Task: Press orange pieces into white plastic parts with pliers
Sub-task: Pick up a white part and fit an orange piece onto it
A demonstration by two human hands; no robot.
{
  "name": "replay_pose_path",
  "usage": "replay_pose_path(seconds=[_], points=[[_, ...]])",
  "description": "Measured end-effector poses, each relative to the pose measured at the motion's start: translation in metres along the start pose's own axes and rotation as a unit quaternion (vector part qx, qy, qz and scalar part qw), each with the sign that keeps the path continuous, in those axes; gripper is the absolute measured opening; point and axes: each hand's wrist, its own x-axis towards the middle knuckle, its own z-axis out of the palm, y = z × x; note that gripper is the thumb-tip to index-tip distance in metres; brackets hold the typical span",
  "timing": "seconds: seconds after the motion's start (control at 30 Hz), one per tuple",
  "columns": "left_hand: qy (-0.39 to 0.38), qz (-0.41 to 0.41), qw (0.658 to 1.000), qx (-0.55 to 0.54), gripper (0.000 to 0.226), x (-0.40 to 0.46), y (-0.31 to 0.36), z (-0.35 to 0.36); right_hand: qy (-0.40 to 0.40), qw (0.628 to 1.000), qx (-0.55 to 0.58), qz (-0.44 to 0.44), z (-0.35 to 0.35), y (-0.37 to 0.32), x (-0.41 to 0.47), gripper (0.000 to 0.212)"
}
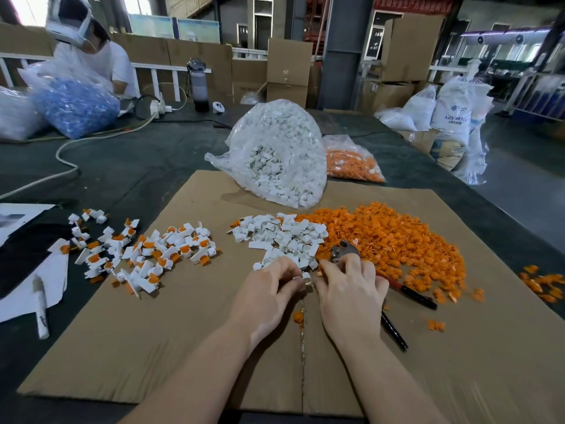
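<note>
My left hand (pixel 269 289) pinches one white plastic part (pixel 306 279) at the fingertips, fingers curled round it; my right hand (pixel 348 289) meets it from the other side, fingers curled, with the pliers (pixel 345 250) running under the palm. Whether the right fingers also pinch an orange piece, can't tell, the contact spot is hidden between both hands. Pliers: one pair, metal head sticking out above my right knuckles, two dark handles poking out lower right, middle covered by the hand. The part sits right between both sets of fingertips, just below the pliers head. Piles, too many to count each: one loose white pile (pixel 281 237) just above my hands, one big orange pile (pixel 394 240) touching it on the right, one pile of assembled white-and-orange parts (pixel 143 252) well to the left. Two bags behind: white parts bag (pixel 275 154), orange parts bag (pixel 351 162), partly hidden by the white one. All on cardboard sheet (pixel 183 347). One person across the table, upper left, cut off by the frame edge.
</note>
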Motion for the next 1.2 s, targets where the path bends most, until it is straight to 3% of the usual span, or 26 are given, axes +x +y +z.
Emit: replay_pose_path(seconds=[0.3,0.47,0.57,0.73,1.03,1.2], points=[[-0.02,-0.005,1.0,-0.008,0.017,0.0,-0.001,-0.001,-0.011,1.0,0.024,0.008,0.001,0.002,-0.001,0.017],[-0.022,-0.006,1.0,0.012,0.019,0.002,-0.002,0.001,0.001,0.985,0.169,0.012,-0.004,0.004,-0.001,0.007],[-0.036,0.007,0.999,0.024,0.011,0.002,-0.003,0.001,-0.032,0.964,0.264,0.018,-0.008,0.003,-0.002,0.009],[-0.033,0.032,0.998,0.039,0.025,0.003,-0.004,0.002,-0.067,0.948,0.312,-0.008,-0.011,0.004,-0.002,0.012],[0.023,-0.056,0.992,-0.108,0.02,0.002,-0.004,0.0,-0.07,0.925,0.374,-0.002,-0.011,0.003,-0.004,0.015],[0.022,-0.088,0.986,-0.139,0.016,0.002,-0.001,-0.003,-0.068,0.933,0.353,-0.017,-0.01,0.004,-0.005,0.006]])
